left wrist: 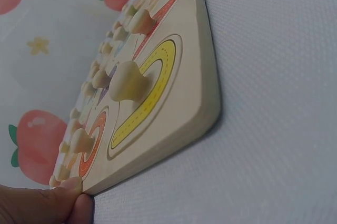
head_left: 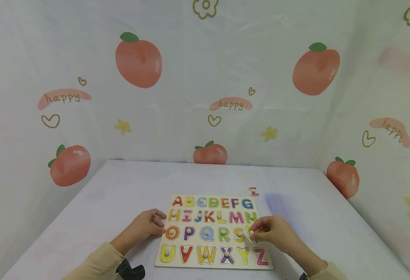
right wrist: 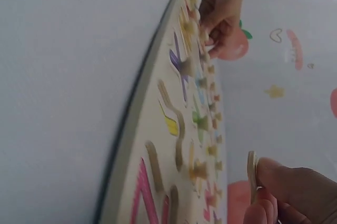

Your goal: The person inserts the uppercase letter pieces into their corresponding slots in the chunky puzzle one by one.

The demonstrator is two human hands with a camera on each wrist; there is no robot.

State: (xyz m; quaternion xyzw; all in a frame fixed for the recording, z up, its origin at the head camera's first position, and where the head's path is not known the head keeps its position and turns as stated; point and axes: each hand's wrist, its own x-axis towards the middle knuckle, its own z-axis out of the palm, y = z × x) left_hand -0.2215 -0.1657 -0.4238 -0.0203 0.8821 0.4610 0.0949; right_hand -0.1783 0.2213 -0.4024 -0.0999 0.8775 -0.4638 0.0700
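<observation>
A wooden alphabet puzzle board (head_left: 177,265) lies flat on the table, its colourful letters fitted with round knobs. My left hand (head_left: 149,224) holds its left edge, thumb and fingertip right at the rim in the left wrist view. Over the right side, near the S, my right hand (head_left: 270,231) pinches a thin wooden letter piece (right wrist: 253,174), seen edge-on in the right wrist view; I cannot tell which letter it is. The yellow Y space (head_left: 242,256) and the magenta Z space (head_left: 260,257) in the bottom row show no knobs. Fingers partly cover the place right of the S.
Behind the board's back right corner lies a loose pink Z piece (head_left: 253,191) with a knob. The white table (head_left: 96,217) stretches to both sides. A pale curtain (head_left: 177,116) printed with peaches hangs behind it.
</observation>
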